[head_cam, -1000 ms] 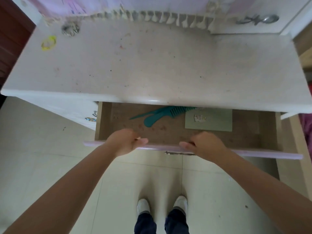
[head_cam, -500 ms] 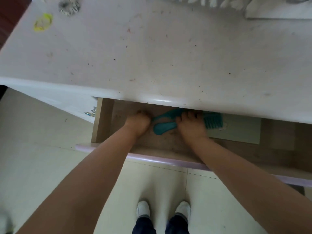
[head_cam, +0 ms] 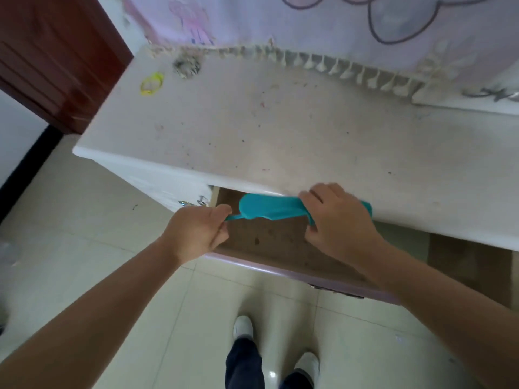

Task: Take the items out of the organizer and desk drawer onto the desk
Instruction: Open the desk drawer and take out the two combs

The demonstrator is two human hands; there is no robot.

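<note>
Teal combs (head_cam: 269, 209) lifted over open drawer (head_cam: 280, 242), left hand (head_cam: 196, 234) pinching tail, right hand (head_cam: 337, 217) clasping toothed end; worktop (head_cam: 280, 130) placement pending.

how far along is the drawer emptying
Early. Done: the drawer is pulled open. In hand: the left hand and right hand hold teal combs above it, not yet on the desk. Left: setting them down; the rest of the drawer is hidden.
</note>
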